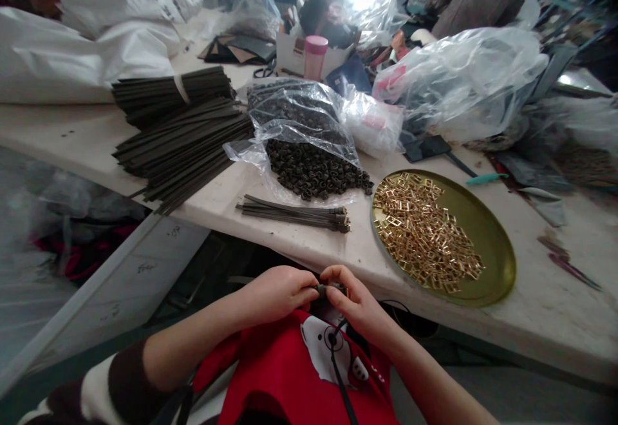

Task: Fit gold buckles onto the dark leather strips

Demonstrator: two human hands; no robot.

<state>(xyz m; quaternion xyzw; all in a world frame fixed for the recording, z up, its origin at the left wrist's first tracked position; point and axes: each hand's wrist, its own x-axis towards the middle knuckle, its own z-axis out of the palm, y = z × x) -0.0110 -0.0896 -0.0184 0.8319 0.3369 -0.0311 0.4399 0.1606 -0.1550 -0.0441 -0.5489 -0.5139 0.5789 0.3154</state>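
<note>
My left hand (275, 293) and my right hand (355, 302) meet just below the table edge, over my red top. Both pinch the end of a thin dark strap (340, 380) that hangs down across my lap; a small metal piece sits between the fingertips, too small to make out. On the table above lie a small bundle of dark straps with fitted ends (294, 212), a heap of small dark loops (313, 174) spilling from a clear bag, and a round gold tray (492, 245) with several gold buckles (422, 232).
A big stack of dark straps (178, 135) lies at the left on the white table (338, 251). Clear plastic bags (463, 77), a pink-lidded cup (315, 56), white sacks (72, 51) and clutter fill the back. A teal pen (485, 179) lies right of the tray.
</note>
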